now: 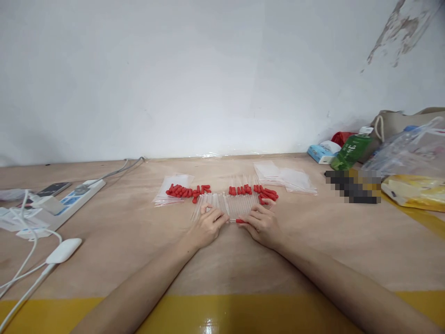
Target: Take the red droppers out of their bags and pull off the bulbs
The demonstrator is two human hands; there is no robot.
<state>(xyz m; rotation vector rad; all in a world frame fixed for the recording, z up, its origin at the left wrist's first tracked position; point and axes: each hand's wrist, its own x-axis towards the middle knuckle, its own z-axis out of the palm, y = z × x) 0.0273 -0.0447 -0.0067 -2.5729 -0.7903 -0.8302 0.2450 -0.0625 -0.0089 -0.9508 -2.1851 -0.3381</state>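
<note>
My left hand (207, 226) is closed on a thin clear glass dropper tube (232, 220), with most of the tube hidden by the fingers. Between finger and thumb, my right hand (263, 226) pinches a red rubber bulb (240, 221) at the tube's right end. Just beyond both hands lies a row of loose clear tubes (244, 203). Behind that row are droppers with red bulbs (239, 190), their tubes pointing away. Loose red bulbs (181, 190) are heaped at the left, and more red bulbs (266, 191) lie near my right fingers.
Clear zip bags (168, 188) lie under the left heap; more bags (295, 179) are at the back right. At the left are a power strip (76, 199), cables and a phone (54, 189). A green bottle (352, 149), tissue pack (321, 152) and plastic bags stand right.
</note>
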